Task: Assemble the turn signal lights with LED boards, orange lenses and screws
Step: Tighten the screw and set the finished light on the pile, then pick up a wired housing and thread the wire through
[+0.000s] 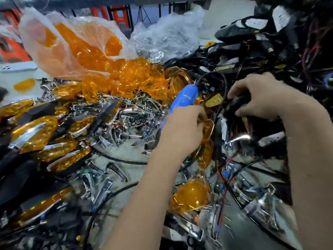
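The left hand (182, 130) was curled around the lower end of a blue electric screwdriver (183, 97), whose body angled up and away from the wrist; a black cable (212, 76) looped out of its far end. The same hand seemed to hold an orange lens (207, 129) against its fingers, though the fingertips were hidden behind the hand and motion blur made the exact hold hard to read. The screwdriver's tip could not be seen.

The right hand (259, 98) had its fingers curled down and pinching a black housing (237, 103), most of it covered by the fingers and lost against the dark tangle of wires (288, 56) behind. Whether a board already sat inside that housing could not be told.

Just beyond the two hands lay a small yellow circuit board (214, 100), partly crossed by the cable. A heap of loose orange lenses (129, 80) spilled from a clear plastic bag (59, 44) at the far left, and another lens (189, 197) lay near the forearms. Chrome trim pieces (129, 120) were piled in the middle, too jumbled to count. Finished lights (36, 134) with orange covers lay at the left, some cut off by the frame's edge. The bottom of the view was smeared and indistinct.
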A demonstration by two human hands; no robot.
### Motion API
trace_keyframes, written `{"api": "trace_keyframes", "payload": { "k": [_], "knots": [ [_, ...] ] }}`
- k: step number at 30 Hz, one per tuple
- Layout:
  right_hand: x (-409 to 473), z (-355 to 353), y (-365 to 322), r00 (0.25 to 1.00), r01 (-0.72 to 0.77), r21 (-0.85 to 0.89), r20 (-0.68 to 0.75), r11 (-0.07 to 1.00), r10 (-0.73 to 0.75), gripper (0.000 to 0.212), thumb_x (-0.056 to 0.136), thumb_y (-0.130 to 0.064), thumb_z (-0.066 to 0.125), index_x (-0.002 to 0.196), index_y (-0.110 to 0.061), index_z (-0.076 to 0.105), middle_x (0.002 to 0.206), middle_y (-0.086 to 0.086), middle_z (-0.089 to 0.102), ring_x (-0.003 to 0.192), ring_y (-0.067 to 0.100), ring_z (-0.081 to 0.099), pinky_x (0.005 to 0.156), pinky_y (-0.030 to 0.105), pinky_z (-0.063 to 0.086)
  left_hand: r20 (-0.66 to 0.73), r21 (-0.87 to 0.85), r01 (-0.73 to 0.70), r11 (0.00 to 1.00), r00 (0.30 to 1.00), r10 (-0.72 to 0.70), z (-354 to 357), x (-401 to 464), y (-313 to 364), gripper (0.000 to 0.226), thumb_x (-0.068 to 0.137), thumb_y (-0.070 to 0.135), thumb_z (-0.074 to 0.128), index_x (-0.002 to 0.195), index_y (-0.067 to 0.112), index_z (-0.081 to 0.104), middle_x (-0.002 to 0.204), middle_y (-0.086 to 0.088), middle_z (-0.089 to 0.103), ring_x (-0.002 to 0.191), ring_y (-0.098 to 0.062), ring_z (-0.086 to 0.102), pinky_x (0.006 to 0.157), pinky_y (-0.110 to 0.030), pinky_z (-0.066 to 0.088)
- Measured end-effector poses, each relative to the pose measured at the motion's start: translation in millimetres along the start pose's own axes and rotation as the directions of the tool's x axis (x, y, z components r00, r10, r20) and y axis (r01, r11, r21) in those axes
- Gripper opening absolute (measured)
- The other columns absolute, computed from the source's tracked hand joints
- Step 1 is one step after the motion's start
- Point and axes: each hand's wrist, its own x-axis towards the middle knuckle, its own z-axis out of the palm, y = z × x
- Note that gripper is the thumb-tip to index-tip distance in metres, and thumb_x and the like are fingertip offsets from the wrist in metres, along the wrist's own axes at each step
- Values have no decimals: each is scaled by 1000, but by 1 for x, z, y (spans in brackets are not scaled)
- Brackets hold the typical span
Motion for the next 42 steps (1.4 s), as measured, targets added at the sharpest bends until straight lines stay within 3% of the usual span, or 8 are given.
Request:
{"api": "trace_keyframes", "payload": {
  "k": [4, 9, 15, 19, 27, 32, 35, 42],
  "knots": [
    [1, 15, 0, 1000, 5, -211, -10, 978, -8, 62, 74, -30, 93, 125, -47, 61, 139, -1, 47, 135, 30, 33, 111, 52, 27, -38, 97, 76, 992, 997, -73, 2, 1, -3, 37, 88, 1, 57, 112, 26, 70, 106, -4, 70, 98, -30, 66, 88, -42, 56],
    [-3, 15, 7, 987, 81, -79, -129, 994, -91, 47, 73, -35, 93, 116, -38, 74, 120, -3, 57, 124, 26, 42, 107, 50, 28, -196, 65, 122, 990, 975, -108, -1, 2, -7, 24, 89, 8, 63, 103, 23, 74, 103, -4, 70, 89, -27, 67, 85, -41, 57],
    [-9, -17, -11, 825, 318, 234, -546, 919, -147, 42, 101, -41, 64, 135, -17, 65, 120, 11, 65, 111, 30, 60, 102, 47, 46, -221, -514, 84, 854, 949, -226, -16, 2, -5, 8, 96, 25, 71, 103, 28, 74, 99, 7, 73, 88, -13, 71, 78, -33, 59],
    [-12, -26, -40, 744, 399, 264, -653, 878, -142, 36, 110, -38, 46, 123, -12, 68, 86, 1, 62, 78, 22, 56, 69, 37, 42, -243, -766, -44, 642, 943, -225, -31, 3, 1, 13, 101, 36, 65, 113, 33, 70, 106, -1, 75, 81, -10, 73, 63, -24, 56],
    [-10, 9, -109, 900, 414, 617, -388, 670, -198, 21, 110, -20, 45, 110, -9, 63, 84, -1, 61, 71, 19, 63, 63, 32, 58, -205, -920, -83, 382, 934, -291, -32, 10, 6, 22, 106, 28, 61, 92, 15, 72, 76, -4, 70, 58, -14, 64, 54, -31, 52],
    [-10, 30, -116, 956, 272, 782, -153, 561, -250, 23, 110, -15, 48, 121, -8, 67, 104, 7, 68, 79, 15, 71, 60, 19, 57, -244, -869, 5, 495, 866, -437, -38, 0, -24, 26, 102, 18, 66, 87, -2, 71, 81, -22, 66, 66, -32, 67, 62, -43, 63],
    [-14, 30, -121, 961, 187, 878, -72, 440, -265, 22, 108, -16, 53, 126, -8, 62, 104, 10, 63, 96, 28, 72, 73, 32, 65, -271, -833, 35, 552, 845, -462, -45, -7, -33, 34, 101, 19, 67, 91, -13, 64, 87, -26, 66, 78, -41, 67, 79, -62, 61],
    [-29, 4, -138, 852, 321, 736, 51, 596, -522, 20, 105, -16, 61, 119, -3, 61, 84, 19, 70, 67, 30, 76, 62, 40, 64, -285, -958, -166, 234, 643, -711, -104, -6, -55, 17, 106, 19, 56, 92, 10, 60, 78, -6, 64, 47, -12, 63, 47, -23, 49]
  ]
}}
